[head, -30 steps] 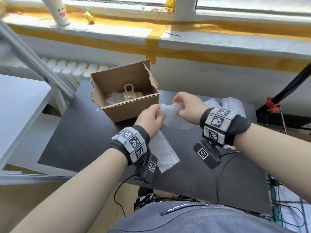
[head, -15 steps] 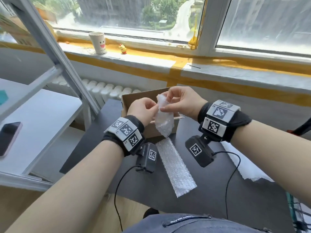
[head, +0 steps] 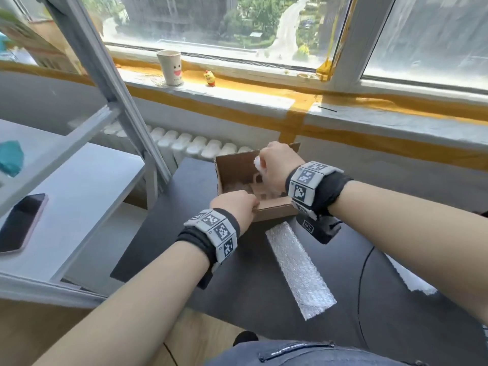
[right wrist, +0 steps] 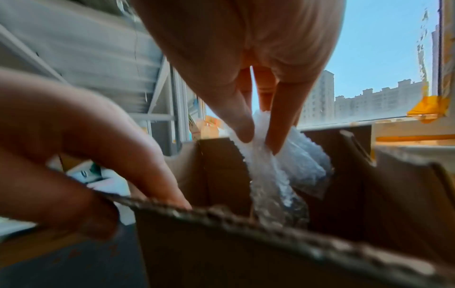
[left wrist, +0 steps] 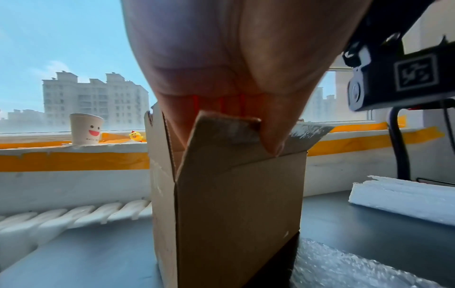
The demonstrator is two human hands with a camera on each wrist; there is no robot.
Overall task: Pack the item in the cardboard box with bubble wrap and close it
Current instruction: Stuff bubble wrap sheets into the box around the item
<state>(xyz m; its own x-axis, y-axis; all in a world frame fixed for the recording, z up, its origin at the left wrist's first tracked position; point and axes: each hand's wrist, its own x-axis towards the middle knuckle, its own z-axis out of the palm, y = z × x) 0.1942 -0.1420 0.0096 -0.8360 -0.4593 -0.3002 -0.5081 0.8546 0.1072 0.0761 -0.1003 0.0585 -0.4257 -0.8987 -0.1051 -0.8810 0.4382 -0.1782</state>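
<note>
Both grips closed: left hand [head: 235,207] on box flap [left wrist: 231,129], right hand [head: 277,165] on wrap [right wrist: 268,155].

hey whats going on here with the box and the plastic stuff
A person is packing a cardboard box on a dark table. The left hand grips the near flap, while the right hand pinches a wad of bubble wrap and lowers it into the open box. Another strip of bubble wrap lies on the table.

surface: dark matte tabletop [head: 163,241] | on it: open brown cardboard box [head: 274,211] at far edge | flat clear bubble-wrap strip [head: 299,268] just before box | white foam sheet [head: 412,280] at right
</note>
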